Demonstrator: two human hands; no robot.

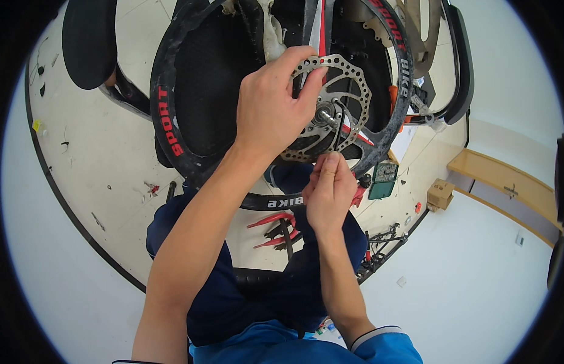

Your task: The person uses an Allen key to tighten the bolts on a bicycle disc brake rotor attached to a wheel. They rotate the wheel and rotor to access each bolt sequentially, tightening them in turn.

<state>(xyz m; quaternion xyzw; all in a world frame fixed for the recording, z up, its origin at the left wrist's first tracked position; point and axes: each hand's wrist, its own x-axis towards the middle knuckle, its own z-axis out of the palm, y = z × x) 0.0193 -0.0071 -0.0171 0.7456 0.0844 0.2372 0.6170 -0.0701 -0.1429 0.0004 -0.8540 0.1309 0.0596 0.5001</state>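
Observation:
A black bicycle wheel (162, 79) with red and white spokes lies in front of me, above my lap. At its hub sits a perforated metal brake disc (362, 91). My left hand (280, 91) is closed on the disc's upper left edge, thumb and fingers curled over it. Pinched between the fingers of my right hand (330, 189) is a thin black hex key (339, 127). It reaches up across the disc to the bolts by the hub axle (322, 114). The key's far tip is too small to make out clearly.
Padded chair armrests (87, 45) flank the wheel. On the floor lie a red-handled tool (277, 219), an open green case (384, 177) and small scraps. A cardboard box (440, 193) stands by the right wall. An orange handle (393, 100) shows beside the wheel.

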